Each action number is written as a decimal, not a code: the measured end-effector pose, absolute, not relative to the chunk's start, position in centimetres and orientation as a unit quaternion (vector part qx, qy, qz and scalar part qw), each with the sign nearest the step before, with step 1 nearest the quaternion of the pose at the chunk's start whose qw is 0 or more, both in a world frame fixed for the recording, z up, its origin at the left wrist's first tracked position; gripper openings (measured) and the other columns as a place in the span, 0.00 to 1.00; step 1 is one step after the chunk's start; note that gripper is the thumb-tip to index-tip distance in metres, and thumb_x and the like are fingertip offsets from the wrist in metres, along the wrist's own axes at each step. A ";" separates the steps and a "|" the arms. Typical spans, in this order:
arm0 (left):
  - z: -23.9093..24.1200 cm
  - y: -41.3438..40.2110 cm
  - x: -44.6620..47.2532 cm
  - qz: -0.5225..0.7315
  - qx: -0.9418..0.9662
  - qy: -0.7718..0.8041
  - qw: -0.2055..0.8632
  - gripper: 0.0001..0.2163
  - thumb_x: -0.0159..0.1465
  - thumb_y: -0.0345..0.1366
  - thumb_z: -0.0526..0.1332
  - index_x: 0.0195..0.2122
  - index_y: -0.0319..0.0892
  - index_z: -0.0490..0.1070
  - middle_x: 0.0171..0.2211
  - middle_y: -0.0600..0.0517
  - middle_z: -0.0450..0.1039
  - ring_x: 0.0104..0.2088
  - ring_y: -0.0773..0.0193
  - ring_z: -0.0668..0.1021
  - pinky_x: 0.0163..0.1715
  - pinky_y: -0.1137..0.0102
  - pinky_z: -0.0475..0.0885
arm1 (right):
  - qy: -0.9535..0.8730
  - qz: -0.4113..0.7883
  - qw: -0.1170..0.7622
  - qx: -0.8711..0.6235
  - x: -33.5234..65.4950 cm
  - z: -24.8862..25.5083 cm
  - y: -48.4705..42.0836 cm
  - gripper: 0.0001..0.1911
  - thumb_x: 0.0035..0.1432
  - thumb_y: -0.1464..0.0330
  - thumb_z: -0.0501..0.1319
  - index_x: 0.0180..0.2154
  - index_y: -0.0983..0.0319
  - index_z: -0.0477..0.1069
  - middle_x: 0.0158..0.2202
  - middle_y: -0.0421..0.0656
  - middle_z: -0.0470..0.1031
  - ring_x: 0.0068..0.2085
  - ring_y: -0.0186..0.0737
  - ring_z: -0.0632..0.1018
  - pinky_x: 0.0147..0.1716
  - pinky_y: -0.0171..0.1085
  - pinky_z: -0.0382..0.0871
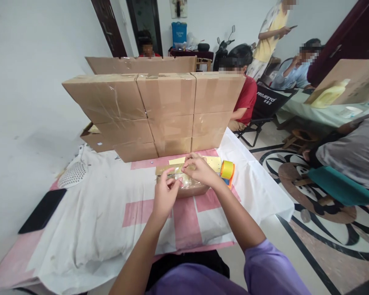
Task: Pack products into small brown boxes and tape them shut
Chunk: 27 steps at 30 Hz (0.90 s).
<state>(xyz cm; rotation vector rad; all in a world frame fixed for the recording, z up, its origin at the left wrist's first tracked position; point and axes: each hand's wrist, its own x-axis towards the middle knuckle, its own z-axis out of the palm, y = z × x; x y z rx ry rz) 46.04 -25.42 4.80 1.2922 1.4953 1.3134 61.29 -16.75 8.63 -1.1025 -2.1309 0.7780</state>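
Note:
In front of me on the cloth lies a small cardboard box (192, 191), with shiny clear tape (189, 181) across its top. My left hand (166, 190) is at the box's left end, thumb and forefinger curved and apart, close to the clear film. Over the top of the box, my right hand (201, 169) pinches what looks like a loose end of that film. Just right of the box stands a yellow tape roll (227, 169) on an orange holder. A yellow sheet with small dark dots (214, 163) lies behind the box, partly covered by my right hand.
Stacked cardboard boxes (166, 98) form a wall behind the work spot. At the left are a black flat object (43, 211) and a white perforated piece (73, 174). A person in red (247, 102) sits beyond the stack; other people are around the room.

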 end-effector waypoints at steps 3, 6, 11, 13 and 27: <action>4.5 -25.9 46.0 0.504 0.499 0.595 0.379 0.23 0.65 0.41 0.62 0.59 0.41 0.62 0.29 0.52 0.80 0.37 0.58 0.84 0.40 0.67 0.73 | -0.824 0.290 0.256 -0.415 60.9 8.7 -15.8 0.05 0.57 0.69 0.68 0.29 0.60 0.78 0.43 0.43 0.72 0.49 0.44 0.71 0.53 0.45 0.59; 4.4 -26.0 45.9 0.475 0.505 0.619 0.371 0.22 0.65 0.42 0.61 0.59 0.41 0.62 0.28 0.51 0.80 0.37 0.56 0.84 0.40 0.65 0.73 | -0.830 0.284 0.229 -0.422 60.5 8.3 -15.0 0.06 0.57 0.69 0.68 0.28 0.60 0.78 0.41 0.42 0.73 0.48 0.44 0.72 0.51 0.45 0.59; 4.7 -25.3 45.6 0.445 0.517 0.642 0.350 0.22 0.66 0.42 0.60 0.59 0.41 0.63 0.27 0.53 0.80 0.33 0.58 0.82 0.37 0.66 0.71 | -0.825 0.314 0.241 -0.403 60.2 7.4 -13.8 0.05 0.56 0.72 0.67 0.27 0.62 0.77 0.35 0.40 0.69 0.41 0.39 0.72 0.44 0.38 0.62; 4.9 -25.0 45.4 0.421 0.533 0.654 0.332 0.21 0.66 0.42 0.59 0.59 0.43 0.64 0.27 0.54 0.80 0.31 0.59 0.81 0.36 0.67 0.70 | -0.819 0.340 0.253 -0.387 60.3 7.2 -13.4 0.05 0.55 0.74 0.67 0.27 0.63 0.77 0.34 0.39 0.67 0.37 0.35 0.71 0.39 0.35 0.63; 5.7 -23.9 46.7 0.214 0.619 0.744 0.132 0.19 0.69 0.37 0.52 0.57 0.52 0.74 0.32 0.48 0.82 0.30 0.55 0.79 0.25 0.70 0.61 | -0.840 0.281 0.222 -0.407 60.6 5.5 -12.3 0.03 0.56 0.72 0.66 0.30 0.62 0.75 0.39 0.40 0.68 0.38 0.35 0.72 0.35 0.33 0.61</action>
